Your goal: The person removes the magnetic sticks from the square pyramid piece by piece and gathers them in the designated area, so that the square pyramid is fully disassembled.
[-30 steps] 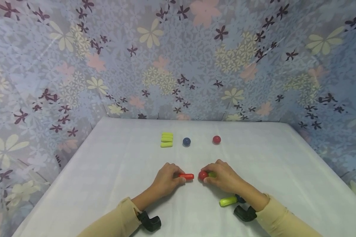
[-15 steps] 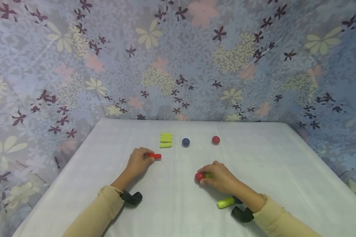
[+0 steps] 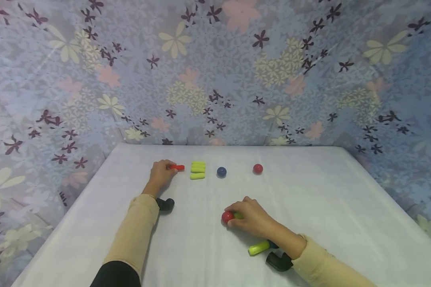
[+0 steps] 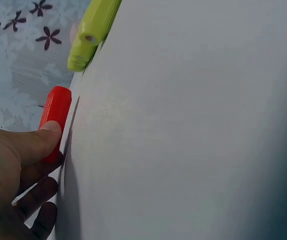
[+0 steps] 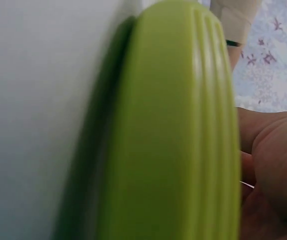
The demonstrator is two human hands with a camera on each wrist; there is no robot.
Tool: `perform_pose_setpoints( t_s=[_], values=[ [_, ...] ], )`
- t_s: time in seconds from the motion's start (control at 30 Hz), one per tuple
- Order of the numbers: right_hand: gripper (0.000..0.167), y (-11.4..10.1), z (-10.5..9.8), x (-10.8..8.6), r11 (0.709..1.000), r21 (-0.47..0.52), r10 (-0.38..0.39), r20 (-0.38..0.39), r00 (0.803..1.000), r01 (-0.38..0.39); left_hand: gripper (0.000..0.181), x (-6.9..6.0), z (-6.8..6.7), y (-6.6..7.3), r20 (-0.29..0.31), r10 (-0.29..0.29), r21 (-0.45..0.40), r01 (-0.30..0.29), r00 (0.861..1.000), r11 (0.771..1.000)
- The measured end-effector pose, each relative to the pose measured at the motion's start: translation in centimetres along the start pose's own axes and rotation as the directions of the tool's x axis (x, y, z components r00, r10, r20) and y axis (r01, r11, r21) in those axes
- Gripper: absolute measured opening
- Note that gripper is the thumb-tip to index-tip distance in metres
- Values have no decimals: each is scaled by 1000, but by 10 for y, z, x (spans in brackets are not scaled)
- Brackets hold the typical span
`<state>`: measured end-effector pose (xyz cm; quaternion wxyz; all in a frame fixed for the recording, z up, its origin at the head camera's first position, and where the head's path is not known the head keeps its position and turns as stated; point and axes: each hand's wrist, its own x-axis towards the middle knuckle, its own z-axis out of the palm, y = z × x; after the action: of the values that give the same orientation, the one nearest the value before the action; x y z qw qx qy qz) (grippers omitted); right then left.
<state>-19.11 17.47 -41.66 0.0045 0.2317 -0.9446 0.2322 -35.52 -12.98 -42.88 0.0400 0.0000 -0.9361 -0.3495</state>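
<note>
At the far left of the table, my left hand (image 3: 160, 173) pinches a short red magnetic toy rod (image 3: 177, 167) by one end. The left wrist view shows the thumb on this ribbed rod (image 4: 57, 107), close to the table. Just right of it lie several yellow-green rods (image 3: 198, 170), apart from the red one. My right hand (image 3: 253, 217), near the table's middle, holds a red ball (image 3: 227, 217) with a yellow-green rod (image 3: 238, 215) against it; the fingers partly hide the rod. Under the right wrist lies another yellow-green rod (image 3: 258, 248) touching a dark blue ball (image 3: 273, 244).
A dark blue ball (image 3: 221, 172) and a red ball (image 3: 258, 169) sit at the back of the white-covered table (image 3: 309, 191). Floral cloth (image 3: 215, 71) stands behind it. The yellow-green rod (image 5: 168, 125) looms close in the right wrist view.
My left hand has carried the red rod from the middle to the far left, beside the yellow-green rods. The right hand keeps its hold near the same spot.
</note>
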Motion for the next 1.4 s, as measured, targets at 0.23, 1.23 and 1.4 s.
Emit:
perform_pose_setpoints(
  t_s=[0.23,1.23,1.4],
  values=[
    [40,0,-4,0,1000,-27,-6,6,1000,6,29,3,1,0,-2,25,82,-25,1000,996],
    [20,35,-21,-11,997,-71,41,-34,999,-44,33,-49,7,27,-93,146,-91,-155,985,984],
    [20,32,-20,-11,995,-55,80,-23,997,-81,30,-103,29,52,64,255,-180,-240,965,954]
  ],
)
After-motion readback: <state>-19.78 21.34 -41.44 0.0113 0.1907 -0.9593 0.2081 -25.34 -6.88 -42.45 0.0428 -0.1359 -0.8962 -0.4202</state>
